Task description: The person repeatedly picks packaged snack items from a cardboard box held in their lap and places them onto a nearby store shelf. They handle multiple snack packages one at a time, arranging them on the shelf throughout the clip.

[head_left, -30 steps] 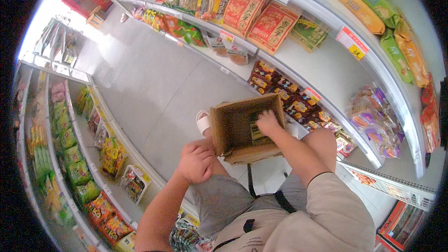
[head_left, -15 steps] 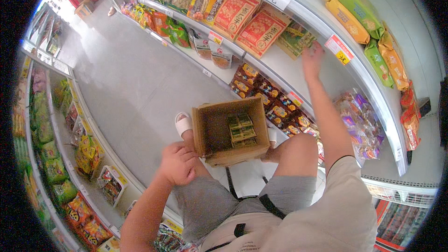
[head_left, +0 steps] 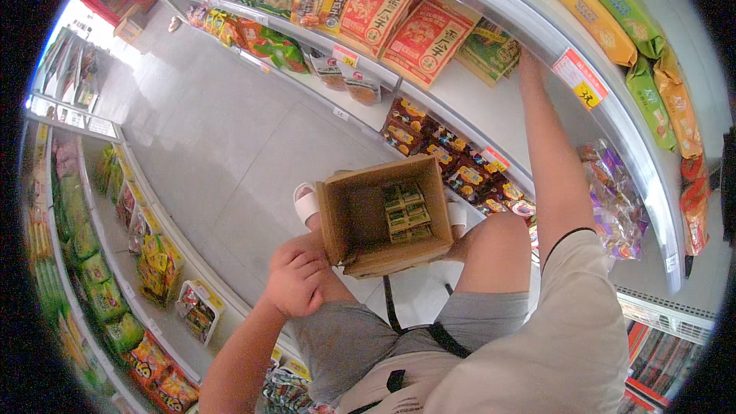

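Note:
My right hand [head_left: 528, 66] reaches under the front edge of the upper shelf, beside the green packets [head_left: 484, 49]. Its fingers are mostly hidden there, so I cannot see whether they grip anything. My left hand [head_left: 296, 279] rests on my left knee, fingers curled together and nothing in it. Between my legs an open cardboard box [head_left: 351, 218] stands tilted toward me, with several small green packets [head_left: 406, 213] inside. Two red-and-tan packets [head_left: 431, 40] lie left of the green ones on the shelf.
Brown snack packs [head_left: 460, 178] fill the lower shelf close behind the box. Yellow and green long packs [head_left: 606, 19] lie on the top shelf at right. A shelf price rail [head_left: 563, 69] crosses near my right forearm. Another snack shelf [head_left: 146, 199] runs along my left.
My right hand has gone deeper beneath the shelf edge beside the green packets, and its fingers are now hidden. The view has shifted slightly. My left hand stays on the knee.

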`<state>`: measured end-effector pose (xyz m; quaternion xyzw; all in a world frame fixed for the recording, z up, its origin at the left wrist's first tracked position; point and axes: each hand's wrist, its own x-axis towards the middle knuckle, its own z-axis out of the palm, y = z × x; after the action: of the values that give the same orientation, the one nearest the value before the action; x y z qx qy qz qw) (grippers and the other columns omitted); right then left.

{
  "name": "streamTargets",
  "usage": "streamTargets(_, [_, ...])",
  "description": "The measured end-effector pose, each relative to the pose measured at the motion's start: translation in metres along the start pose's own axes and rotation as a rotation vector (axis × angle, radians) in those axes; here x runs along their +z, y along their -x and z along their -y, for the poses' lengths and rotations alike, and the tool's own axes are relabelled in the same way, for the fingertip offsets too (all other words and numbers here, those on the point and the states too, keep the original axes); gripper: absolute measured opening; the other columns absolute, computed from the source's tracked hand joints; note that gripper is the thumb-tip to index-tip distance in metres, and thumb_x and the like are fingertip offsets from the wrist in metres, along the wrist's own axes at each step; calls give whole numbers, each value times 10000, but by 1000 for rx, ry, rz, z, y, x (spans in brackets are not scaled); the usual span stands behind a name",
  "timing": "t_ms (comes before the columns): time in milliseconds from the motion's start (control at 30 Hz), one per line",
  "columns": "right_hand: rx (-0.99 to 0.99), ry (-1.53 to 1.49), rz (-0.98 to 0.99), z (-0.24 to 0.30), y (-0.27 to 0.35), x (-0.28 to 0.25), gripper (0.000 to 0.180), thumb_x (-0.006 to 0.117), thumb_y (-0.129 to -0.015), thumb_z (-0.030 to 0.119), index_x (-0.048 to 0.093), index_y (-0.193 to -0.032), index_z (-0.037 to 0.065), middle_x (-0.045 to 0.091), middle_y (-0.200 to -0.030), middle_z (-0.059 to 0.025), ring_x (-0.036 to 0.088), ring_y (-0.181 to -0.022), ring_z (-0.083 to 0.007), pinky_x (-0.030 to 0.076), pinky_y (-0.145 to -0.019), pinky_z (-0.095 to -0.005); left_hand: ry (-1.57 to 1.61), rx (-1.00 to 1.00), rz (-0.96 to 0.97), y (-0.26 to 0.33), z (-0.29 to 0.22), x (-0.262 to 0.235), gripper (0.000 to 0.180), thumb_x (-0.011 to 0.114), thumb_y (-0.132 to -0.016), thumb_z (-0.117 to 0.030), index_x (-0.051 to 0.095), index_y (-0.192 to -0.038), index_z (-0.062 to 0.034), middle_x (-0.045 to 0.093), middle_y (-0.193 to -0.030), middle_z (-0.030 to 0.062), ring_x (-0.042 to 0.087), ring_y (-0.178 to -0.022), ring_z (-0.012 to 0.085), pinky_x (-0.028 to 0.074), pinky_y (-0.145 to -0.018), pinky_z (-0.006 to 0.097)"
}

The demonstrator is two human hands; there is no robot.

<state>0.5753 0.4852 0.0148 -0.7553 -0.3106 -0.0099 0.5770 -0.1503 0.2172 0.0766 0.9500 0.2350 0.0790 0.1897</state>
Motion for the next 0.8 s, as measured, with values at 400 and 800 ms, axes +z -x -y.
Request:
streamTargets(400, [75, -90, -34, 2, -3, -24, 516, 771, -1010, 307, 605, -1424, 48, 673, -1385, -154, 661, -1200, -284, 534, -1057, -458, -43, -34, -6, 6, -7, -4, 409, 663, -715, -304, 749, -1030, -57, 779, -1184, 98, 688, -1186, 306, 492, -1125, 534])
streamTargets(800, [465, -662, 93, 53, 63, -147, 451, 724, -1046, 279, 613, -1415, 45, 696, -1378, -141, 683, -1247, -277, 553, -1077, -452, -124, -64, -90, 12, -18, 4, 285, 657, -765, -321, 741, -962, -132, 780, -1110, 36, 699, -1136, 263, 514, -1045, 533])
